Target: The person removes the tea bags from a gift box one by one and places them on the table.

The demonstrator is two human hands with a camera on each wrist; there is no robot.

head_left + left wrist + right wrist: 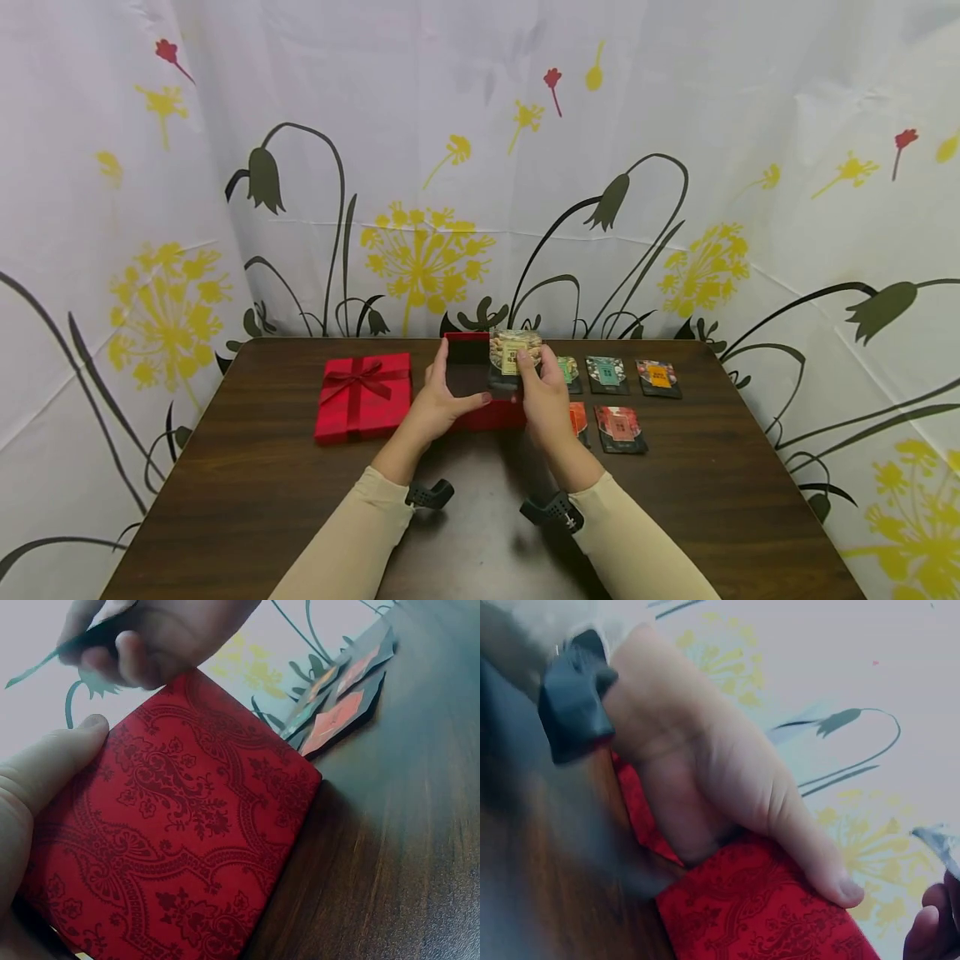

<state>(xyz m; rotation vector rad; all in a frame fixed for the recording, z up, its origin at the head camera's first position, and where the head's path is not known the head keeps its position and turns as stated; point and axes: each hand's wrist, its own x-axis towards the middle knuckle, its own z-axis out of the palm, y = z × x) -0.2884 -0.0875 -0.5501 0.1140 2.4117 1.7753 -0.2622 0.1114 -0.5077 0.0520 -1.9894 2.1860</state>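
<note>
My right hand [546,396] holds a small dark sachet [504,357] with a pale yellow label above the open red box. Its thumb lies across the sachet's front. My left hand [438,404] grips the left side of the red box [491,418], its thumb at the front rim and its fingers up along the side. Dark floral patterning covers the box wall [180,825] in the left wrist view. The right wrist view shows the left thumb [810,840] over the box edge. The dark inside of the box is partly hidden by the sachet and hands.
A red lid [337,417] with a dark red ribbon bow lies left of the box. To the right are several sachets, among them a teal one [607,377], an orange one [660,380] and a red one [621,430]. A patterned curtain [480,167] hangs behind the table.
</note>
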